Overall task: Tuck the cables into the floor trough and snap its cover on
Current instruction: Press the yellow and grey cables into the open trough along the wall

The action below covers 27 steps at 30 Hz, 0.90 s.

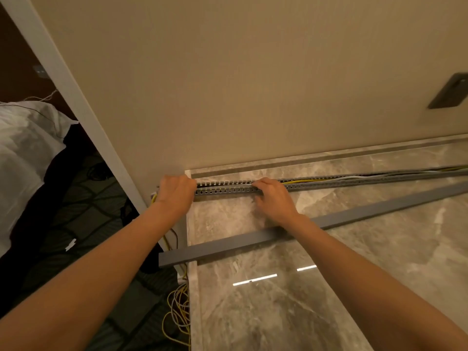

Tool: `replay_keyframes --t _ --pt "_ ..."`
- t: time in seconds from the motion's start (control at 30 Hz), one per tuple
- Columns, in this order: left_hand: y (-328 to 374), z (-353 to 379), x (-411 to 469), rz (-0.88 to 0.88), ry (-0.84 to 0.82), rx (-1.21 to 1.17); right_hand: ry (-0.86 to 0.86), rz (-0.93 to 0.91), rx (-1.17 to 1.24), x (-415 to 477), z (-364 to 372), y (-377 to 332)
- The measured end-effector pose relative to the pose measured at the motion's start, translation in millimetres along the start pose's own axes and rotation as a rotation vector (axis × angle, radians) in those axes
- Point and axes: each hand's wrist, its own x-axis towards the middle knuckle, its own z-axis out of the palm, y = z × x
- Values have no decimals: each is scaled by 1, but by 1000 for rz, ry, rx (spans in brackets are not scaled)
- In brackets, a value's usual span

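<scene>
1. The polished marble floor (329,300) is hard and glossy. Anything plastic will probably slide on it.
2. The cover (228,244) is a long, plain grey channel lying loose and slantwise on the floor, well apart from the trough. It looks light but whippy over that length, so it is best lifted with two hands set well apart and seated from one end.
3. The trough (222,190) is grey slotted plastic with thin comb-like walls. It runs along the foot of the wall, and its fingers likely flex and could snap.
4. The cables (304,181) are thin, yellow and white, soft and springy. Some lie in the trough, and a loose tangle hangs off the floor's left edge.
5. The left hand (176,192) curls over the trough's left end. The right hand (274,198) hooks its fingers over the near wall. Whether the fingertips pinch a cable inside is hidden.
</scene>
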Motion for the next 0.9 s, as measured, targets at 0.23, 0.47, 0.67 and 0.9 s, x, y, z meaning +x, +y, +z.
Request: replay_keyframes --t 0.23,0.47,0.67,0.9 --pt "63 -12 17 161 61 -91 -205 31 65 12 -17 8" --pt "102 -34 27 179 92 -85 -82 88 68 -8 -41 71" --pt "155 -52 41 225 63 -189 -93 -26 65 -13 -44 100" --pt "179 -75 64 155 -82 -123 90 162 41 -20 -67 161"
